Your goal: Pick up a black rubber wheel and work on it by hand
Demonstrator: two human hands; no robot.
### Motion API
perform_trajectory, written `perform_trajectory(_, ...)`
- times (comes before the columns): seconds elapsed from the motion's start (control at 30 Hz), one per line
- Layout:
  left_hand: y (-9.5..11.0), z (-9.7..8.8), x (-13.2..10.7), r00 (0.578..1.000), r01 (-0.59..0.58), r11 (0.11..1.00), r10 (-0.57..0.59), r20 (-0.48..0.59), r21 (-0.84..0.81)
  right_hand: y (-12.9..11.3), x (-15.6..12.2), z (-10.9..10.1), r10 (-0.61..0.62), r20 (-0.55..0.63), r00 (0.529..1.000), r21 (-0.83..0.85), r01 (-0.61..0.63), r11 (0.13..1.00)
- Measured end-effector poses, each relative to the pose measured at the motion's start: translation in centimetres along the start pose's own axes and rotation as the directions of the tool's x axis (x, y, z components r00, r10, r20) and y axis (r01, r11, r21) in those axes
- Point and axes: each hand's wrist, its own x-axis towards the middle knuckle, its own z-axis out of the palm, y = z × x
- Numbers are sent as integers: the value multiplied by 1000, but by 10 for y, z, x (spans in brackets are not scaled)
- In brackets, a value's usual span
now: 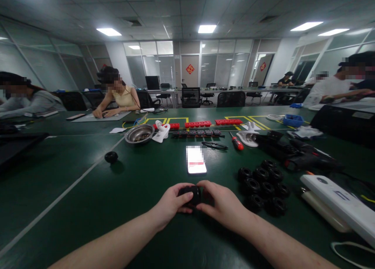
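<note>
Between my hands, just above the green tabletop, is a small black toy wheel (pixel 194 195). My left hand (pixel 175 200) wraps round it, thumb across the front and fingers behind. From the other side, my right hand (pixel 218 200) pinches its right end between thumb and fingers. Several similar black wheels (pixel 267 187) lie in a cluster to the right of my right hand. One more black wheel (pixel 111 156) sits apart on the left. Straight ahead of my hands lies a phone (pixel 196 160) with a lit screen.
Farther back are a metal bowl (pixel 139 134), red strips (pixel 198 124), a black strip (pixel 197 133), glasses (pixel 215 145) and a red-handled screwdriver (pixel 237 142). At right lie a white device (pixel 340 200) and dark tools (pixel 299 153). Co-workers sit at both sides.
</note>
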Motion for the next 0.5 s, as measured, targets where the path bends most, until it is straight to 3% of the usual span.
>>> perform_trajectory(0.33,1,1,0,1000,-22,1000,22,1,-3,5,3,1,17,48,999,-106,-12,994)
perform_trajectory(0.5,-2,-3,2,1000,-21,1000,21,7,8,8,5,6,37,53,998,-29,-36,999)
